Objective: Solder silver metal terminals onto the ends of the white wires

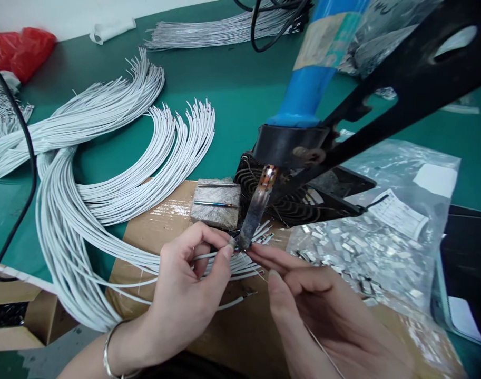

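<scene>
My left hand [193, 287] pinches a thin white wire [208, 256] between thumb and forefinger, its end held right at the tip of a soldering iron [259, 202]. The iron has a blue handle [309, 84] and hangs tilted in a black stand [382, 113]. My right hand [323, 310] comes in from the right with fingers pressed together on a thin strand of solder wire [323, 347], which also meets the iron's tip. Both hands work above a brown cardboard box [240, 326]. A silver bracelet sits on my left wrist.
Large curved bundles of white wires [106, 173] lie on the green table [232, 79] to the left and behind. A clear bag of small metal parts [366, 247] lies at the right. A black fan [287, 195] and a grey block [216, 202] sit behind the tip. A red bag [22, 50] is far left.
</scene>
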`<move>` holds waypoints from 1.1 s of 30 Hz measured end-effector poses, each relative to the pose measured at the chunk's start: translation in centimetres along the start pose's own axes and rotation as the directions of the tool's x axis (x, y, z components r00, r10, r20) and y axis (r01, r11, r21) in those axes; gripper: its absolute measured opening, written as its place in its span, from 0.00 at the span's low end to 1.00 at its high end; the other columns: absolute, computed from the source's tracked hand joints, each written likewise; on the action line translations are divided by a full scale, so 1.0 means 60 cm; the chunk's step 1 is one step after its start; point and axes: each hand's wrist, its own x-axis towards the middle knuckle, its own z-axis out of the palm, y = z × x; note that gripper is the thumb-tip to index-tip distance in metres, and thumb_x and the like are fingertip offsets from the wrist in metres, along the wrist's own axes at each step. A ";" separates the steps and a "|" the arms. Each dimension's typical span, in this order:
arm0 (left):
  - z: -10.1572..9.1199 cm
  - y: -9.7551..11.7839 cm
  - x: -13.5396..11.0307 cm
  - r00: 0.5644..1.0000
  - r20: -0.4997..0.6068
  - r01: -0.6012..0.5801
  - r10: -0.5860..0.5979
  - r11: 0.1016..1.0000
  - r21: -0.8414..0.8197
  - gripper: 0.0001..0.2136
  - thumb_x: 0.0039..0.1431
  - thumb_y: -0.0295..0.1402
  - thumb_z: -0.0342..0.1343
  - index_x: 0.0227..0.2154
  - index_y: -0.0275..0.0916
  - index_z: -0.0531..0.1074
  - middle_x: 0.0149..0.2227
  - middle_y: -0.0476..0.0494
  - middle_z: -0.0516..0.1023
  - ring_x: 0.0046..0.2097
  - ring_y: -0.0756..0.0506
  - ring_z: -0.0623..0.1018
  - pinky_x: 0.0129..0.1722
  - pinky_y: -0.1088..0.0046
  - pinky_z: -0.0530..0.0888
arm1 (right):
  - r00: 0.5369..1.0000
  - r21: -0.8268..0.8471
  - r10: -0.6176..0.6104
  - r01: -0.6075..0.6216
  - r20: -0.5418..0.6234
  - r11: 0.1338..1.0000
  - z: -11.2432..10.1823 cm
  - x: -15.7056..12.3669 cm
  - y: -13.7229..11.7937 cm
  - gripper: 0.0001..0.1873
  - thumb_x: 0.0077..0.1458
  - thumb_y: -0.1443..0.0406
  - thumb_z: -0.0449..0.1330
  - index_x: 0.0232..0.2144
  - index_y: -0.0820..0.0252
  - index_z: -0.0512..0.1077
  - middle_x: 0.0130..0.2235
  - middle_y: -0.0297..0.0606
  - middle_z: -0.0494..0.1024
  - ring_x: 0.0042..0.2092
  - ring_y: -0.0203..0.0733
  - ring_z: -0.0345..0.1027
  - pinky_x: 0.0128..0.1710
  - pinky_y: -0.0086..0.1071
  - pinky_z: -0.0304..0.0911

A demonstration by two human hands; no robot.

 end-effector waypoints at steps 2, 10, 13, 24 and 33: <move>-0.001 0.000 -0.001 1.000 -0.002 0.002 -0.002 1.000 -0.002 0.05 0.61 0.30 0.61 0.29 0.40 0.73 0.35 0.44 0.83 0.32 0.48 0.77 0.22 0.76 0.62 | 0.999 0.005 0.039 -0.038 -0.035 0.999 0.003 -0.002 -0.004 0.13 0.65 0.66 0.66 0.27 0.56 0.72 0.48 0.44 0.88 0.44 0.44 0.86 0.46 0.30 0.82; 0.000 0.004 -0.002 1.000 -0.005 0.002 -0.002 1.000 -0.006 0.05 0.60 0.30 0.61 0.28 0.39 0.73 0.33 0.44 0.82 0.31 0.48 0.77 0.22 0.76 0.61 | 0.995 0.029 0.079 -0.077 -0.064 0.997 0.011 -0.005 -0.014 0.12 0.63 0.66 0.67 0.27 0.54 0.72 0.46 0.33 0.88 0.44 0.34 0.85 0.48 0.20 0.77; 0.001 0.004 -0.002 1.000 -0.003 0.006 -0.006 1.000 -0.011 0.06 0.61 0.30 0.61 0.28 0.40 0.72 0.31 0.45 0.80 0.30 0.48 0.76 0.22 0.76 0.62 | 0.992 0.052 0.108 -0.105 -0.064 0.993 0.012 -0.006 -0.017 0.13 0.64 0.65 0.67 0.27 0.54 0.71 0.48 0.35 0.88 0.47 0.35 0.84 0.50 0.20 0.76; -0.001 0.001 -0.003 1.000 -0.009 -0.029 0.029 0.999 -0.013 0.05 0.61 0.29 0.61 0.29 0.39 0.73 0.34 0.43 0.82 0.35 0.46 0.80 0.24 0.77 0.67 | 0.994 0.031 0.066 -0.063 -0.086 0.998 0.014 -0.005 -0.019 0.13 0.63 0.66 0.68 0.26 0.55 0.72 0.45 0.37 0.89 0.42 0.36 0.85 0.48 0.23 0.78; -0.002 -0.003 -0.003 0.999 -0.019 -0.035 0.035 0.999 -0.009 0.05 0.60 0.29 0.61 0.29 0.39 0.73 0.35 0.42 0.84 0.32 0.47 0.79 0.22 0.78 0.62 | 0.996 0.046 0.054 -0.051 -0.071 0.998 0.015 -0.003 -0.017 0.13 0.63 0.67 0.67 0.27 0.54 0.73 0.45 0.32 0.88 0.40 0.30 0.84 0.47 0.17 0.75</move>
